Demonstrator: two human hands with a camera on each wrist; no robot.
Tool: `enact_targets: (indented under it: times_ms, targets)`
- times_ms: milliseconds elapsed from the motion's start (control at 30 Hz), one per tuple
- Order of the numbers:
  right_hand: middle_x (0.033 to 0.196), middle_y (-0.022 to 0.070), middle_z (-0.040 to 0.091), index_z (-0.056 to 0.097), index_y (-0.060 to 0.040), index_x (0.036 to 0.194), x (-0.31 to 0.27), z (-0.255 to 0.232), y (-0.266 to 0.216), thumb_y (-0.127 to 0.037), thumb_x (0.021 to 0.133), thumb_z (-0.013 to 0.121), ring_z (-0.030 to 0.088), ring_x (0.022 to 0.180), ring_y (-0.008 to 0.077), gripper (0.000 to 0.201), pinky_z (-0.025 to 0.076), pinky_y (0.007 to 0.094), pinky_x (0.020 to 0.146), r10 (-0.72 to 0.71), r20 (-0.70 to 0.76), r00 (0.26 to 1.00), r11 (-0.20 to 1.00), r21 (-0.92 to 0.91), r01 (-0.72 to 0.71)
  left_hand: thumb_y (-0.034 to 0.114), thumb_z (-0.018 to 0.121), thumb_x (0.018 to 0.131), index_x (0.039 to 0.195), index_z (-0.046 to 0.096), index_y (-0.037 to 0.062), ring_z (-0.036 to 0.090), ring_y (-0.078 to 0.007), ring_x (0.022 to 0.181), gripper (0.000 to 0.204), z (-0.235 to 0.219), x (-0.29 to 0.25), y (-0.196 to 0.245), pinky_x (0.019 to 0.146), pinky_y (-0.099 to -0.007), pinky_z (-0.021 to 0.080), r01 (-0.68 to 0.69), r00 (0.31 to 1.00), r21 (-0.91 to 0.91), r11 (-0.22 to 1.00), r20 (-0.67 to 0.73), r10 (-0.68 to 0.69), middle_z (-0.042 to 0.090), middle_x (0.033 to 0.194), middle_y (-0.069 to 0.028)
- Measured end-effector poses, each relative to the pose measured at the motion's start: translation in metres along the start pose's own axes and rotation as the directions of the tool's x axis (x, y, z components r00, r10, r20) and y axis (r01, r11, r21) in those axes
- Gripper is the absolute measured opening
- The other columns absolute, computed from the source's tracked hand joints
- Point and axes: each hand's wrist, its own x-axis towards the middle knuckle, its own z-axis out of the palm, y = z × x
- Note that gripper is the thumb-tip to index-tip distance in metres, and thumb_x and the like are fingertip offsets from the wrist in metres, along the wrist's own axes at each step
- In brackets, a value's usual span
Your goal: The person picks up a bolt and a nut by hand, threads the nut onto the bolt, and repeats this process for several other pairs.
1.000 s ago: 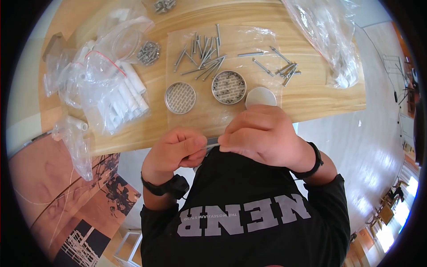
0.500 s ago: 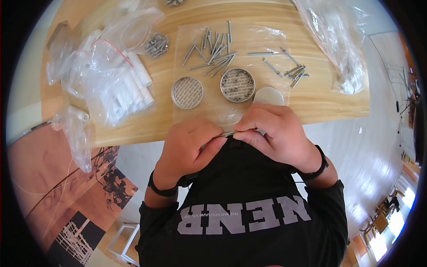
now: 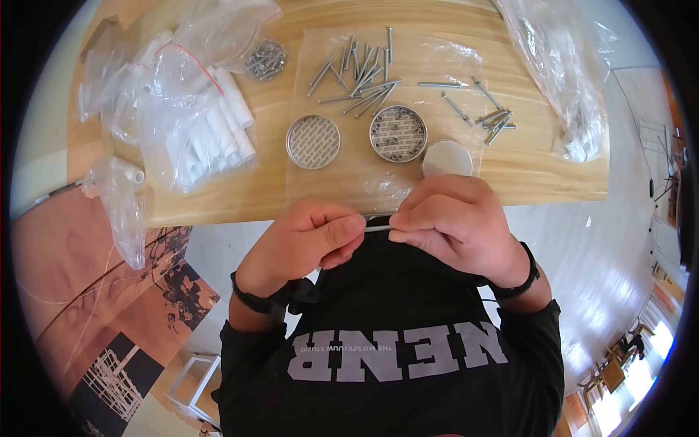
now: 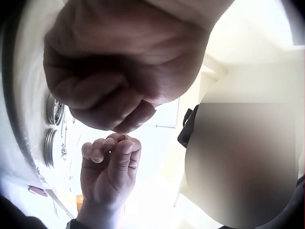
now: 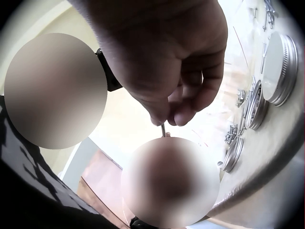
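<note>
Indoor room, exact kind unclear, comprising wood-grain table, pale glossy floor, wooden chairs and bright windows.

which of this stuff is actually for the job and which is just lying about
Likely in the job:
thin metal rod, between the left hand and right hand
long bolts
open tin of small nuts

Apparently just lying about:
bagged white tubes
bagged metal fasteners
clear plastic bag on the right

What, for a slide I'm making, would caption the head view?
Fingers pinch a slim rod at a wooden table bearing screws and a tin of small parts.
</note>
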Motion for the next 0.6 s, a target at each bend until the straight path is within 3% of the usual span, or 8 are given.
enact_targets:
  times_ms: [67, 167, 200, 233, 267, 333, 500, 600]
  targets:
    - [0.075, 0.0042, 0.06, 0.064, -0.0111, 0.087, 0.002, 0.0, 0.003, -0.014, 0.079, 0.076, 0.06, 0.066, 0.0264, 0.015, 0.045, 0.0358, 0.055, 0.0, -0.056, 0.998, 0.999, 0.054, 0.003, 0.03, 0.052, 0.102, 0.07, 0.055, 0.0039, 0.044, -0.0045, 0.055, 0.042, 0.001, -0.001, 0.001, 0.05, -0.0226, 0.033, 0.006, 1.0, -0.076, 0.997, -0.013, -0.007, 0.05, 0.061, 0.0029]
    - [0.077, 0.0051, 0.065, 0.063, -0.0071, 0.082, 0.005, -0.008, 0.004, -0.01, 0.075, 0.08, 0.063, 0.067, 0.0246, 0.018, 0.048, 0.0323, 0.057, 0.051, -0.026, 0.998, 0.997, -0.052, -0.052, 0.025, 0.053, 0.101, 0.072, 0.058, 0.0032, 0.046, -0.0054, 0.055, 0.037, 0.001, -0.004, 0.002, 0.052, -0.0217, 0.035, -0.035, 0.987, 0.082, 0.996, -0.153, 0.047, 0.051, 0.062, 0.0025]
    - [0.077, 0.0051, 0.065, 0.063, -0.0071, 0.082, 0.007, -0.009, 0.005, -0.01, 0.075, 0.08, 0.063, 0.067, 0.0246, 0.018, 0.048, 0.0323, 0.057, 0.053, -0.026, 0.998, 0.997, -0.053, -0.054, 0.022, 0.054, 0.1, 0.074, 0.06, 0.0024, 0.048, -0.0067, 0.054, 0.033, 0.0, -0.004, 0.001, 0.052, -0.0226, 0.037, -0.082, 0.945, 0.197, 0.977, -0.296, 0.139, 0.053, 0.062, 0.0014]
    - [0.076, 0.0057, 0.063, 0.063, -0.0078, 0.084, 0.011, -0.01, 0.006, -0.01, 0.076, 0.078, 0.062, 0.067, 0.026, 0.017, 0.048, 0.0334, 0.057, 0.076, -0.028, 0.997, 0.98, -0.18, -0.08, 0.018, 0.056, 0.099, 0.077, 0.062, 0.0015, 0.05, -0.0079, 0.054, 0.028, 0.0, -0.003, 0.001, 0.052, -0.0234, 0.038, -0.108, 0.876, 0.315, 0.943, -0.419, 0.241, 0.055, 0.061, 0.0003]
    - [0.075, 0.0063, 0.062, 0.063, -0.0084, 0.086, 0.014, -0.01, 0.008, -0.011, 0.077, 0.077, 0.061, 0.066, 0.0275, 0.016, 0.048, 0.0346, 0.057, 0.1, -0.033, 0.994, 0.947, -0.305, -0.105, 0.018, 0.056, 0.099, 0.077, 0.062, 0.0015, 0.05, -0.0079, 0.054, 0.028, -0.003, -0.001, 0.002, 0.052, -0.0234, 0.038, -0.109, 0.877, 0.315, 0.943, -0.416, 0.24, 0.055, 0.061, 0.0003]
    - [0.075, 0.0066, 0.061, 0.064, -0.0093, 0.087, 0.022, -0.008, 0.015, -0.013, 0.079, 0.075, 0.061, 0.067, 0.0287, 0.014, 0.048, 0.0359, 0.057, 0.09, -0.049, 0.995, 0.912, -0.396, -0.102, 0.013, 0.059, 0.095, 0.08, 0.064, 0.0006, 0.054, -0.0103, 0.053, 0.021, -0.013, 0.005, 0.008, 0.051, -0.0259, 0.041, -0.061, 0.742, 0.751, 0.658, -0.407, 0.533, 0.058, 0.059, -0.0031]
    - [0.08, 0.0051, 0.062, 0.065, -0.0119, 0.089, 0.037, -0.005, 0.023, -0.02, 0.082, 0.071, 0.061, 0.07, 0.0304, 0.012, 0.049, 0.0383, 0.059, 0.12, -0.049, 0.992, 0.788, -0.603, -0.125, 0.021, 0.064, 0.089, 0.084, 0.068, 0.0031, 0.06, -0.0314, 0.058, 0.019, -0.029, 0.025, 0.031, 0.054, -0.0346, 0.046, 0.117, 0.658, 0.89, 0.441, -0.403, 0.637, 0.063, 0.065, -0.0132]
    - [0.081, 0.0044, 0.062, 0.066, -0.0127, 0.091, 0.038, -0.004, 0.025, -0.021, 0.083, 0.07, 0.062, 0.072, 0.0301, 0.012, 0.049, 0.0385, 0.06, 0.139, -0.033, 0.99, 0.76, -0.637, -0.128, 0.026, 0.062, 0.09, 0.085, 0.069, 0.005, 0.064, -0.0332, 0.064, 0.023, -0.04, 0.042, 0.038, 0.057, -0.0394, 0.048, 0.174, 0.633, 0.936, 0.307, -0.345, 0.693, 0.065, 0.069, -0.0135]
